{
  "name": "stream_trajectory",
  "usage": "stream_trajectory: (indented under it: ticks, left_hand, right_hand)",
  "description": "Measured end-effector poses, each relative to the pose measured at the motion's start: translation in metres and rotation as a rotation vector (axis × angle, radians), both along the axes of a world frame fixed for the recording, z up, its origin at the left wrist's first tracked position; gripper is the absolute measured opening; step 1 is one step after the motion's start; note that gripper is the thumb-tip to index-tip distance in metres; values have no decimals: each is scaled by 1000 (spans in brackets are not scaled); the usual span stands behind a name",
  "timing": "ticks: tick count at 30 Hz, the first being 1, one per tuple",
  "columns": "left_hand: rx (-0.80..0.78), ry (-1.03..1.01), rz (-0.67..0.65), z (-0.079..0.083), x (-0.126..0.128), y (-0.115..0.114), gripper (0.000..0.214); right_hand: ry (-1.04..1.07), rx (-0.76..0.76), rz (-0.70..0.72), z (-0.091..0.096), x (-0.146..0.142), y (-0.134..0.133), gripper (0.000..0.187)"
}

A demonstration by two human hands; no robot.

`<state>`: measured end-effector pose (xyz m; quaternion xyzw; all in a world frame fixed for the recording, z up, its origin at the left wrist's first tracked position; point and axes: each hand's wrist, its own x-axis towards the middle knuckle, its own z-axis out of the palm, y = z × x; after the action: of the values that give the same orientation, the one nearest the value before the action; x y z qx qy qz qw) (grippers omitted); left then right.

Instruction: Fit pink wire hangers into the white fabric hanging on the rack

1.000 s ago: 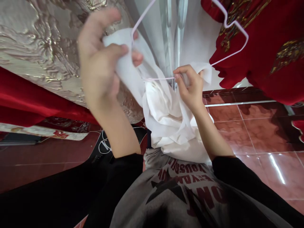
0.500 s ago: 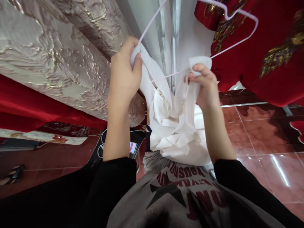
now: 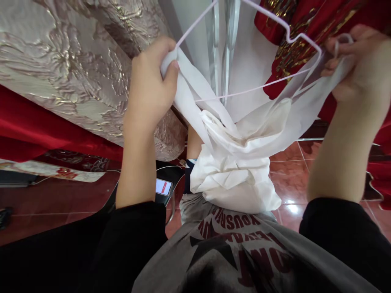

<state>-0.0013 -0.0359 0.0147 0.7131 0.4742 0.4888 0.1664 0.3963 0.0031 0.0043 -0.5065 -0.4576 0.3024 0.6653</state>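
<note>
A white garment [image 3: 238,162] hangs bunched in front of my chest, its two upper ends stretched apart over a thin white wire hanger [image 3: 262,85]. My left hand [image 3: 149,89] is closed on the garment's left end at the hanger's left arm. Far to the right, my right hand [image 3: 357,61] is closed on the garment's other end, pulled out along the hanger's right shoulder. The hanger's hook runs out of the top of the picture.
A silver-beige embossed cloth [image 3: 67,69] and red fabric [image 3: 45,134] hang at the left. A red garment with gold embroidery [image 3: 308,24] hangs behind the right hand. A phone [image 3: 163,187] lies on a dark stand below. Glossy red floor tiles [image 3: 290,162] lie underneath.
My right hand has swung far to the right and upward, drawing the garment's right end out along the hanger. My left hand has stayed closed on the left end, nearly in place.
</note>
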Motion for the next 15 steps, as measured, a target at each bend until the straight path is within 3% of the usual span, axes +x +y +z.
stream_trajectory:
  ticks: [2, 6, 9, 15]
  left_hand:
    - [-72, -106, 4, -1, 2, 0, 29]
    - [-91, -150, -12, -3, 3, 1, 28]
    - [-9, -78, -33, -4, 2, 2, 26]
    - [-150, -280, -20, 2, 7, -2, 29]
  right_hand:
    - [-91, -104, 19, 11, -23, -3, 28]
    - [-415, 22, 12, 30, -63, -14, 9]
    - [-563, 35, -4, 37, -71, -11, 11]
    - [-419, 79, 65, 29, -59, 1, 28]
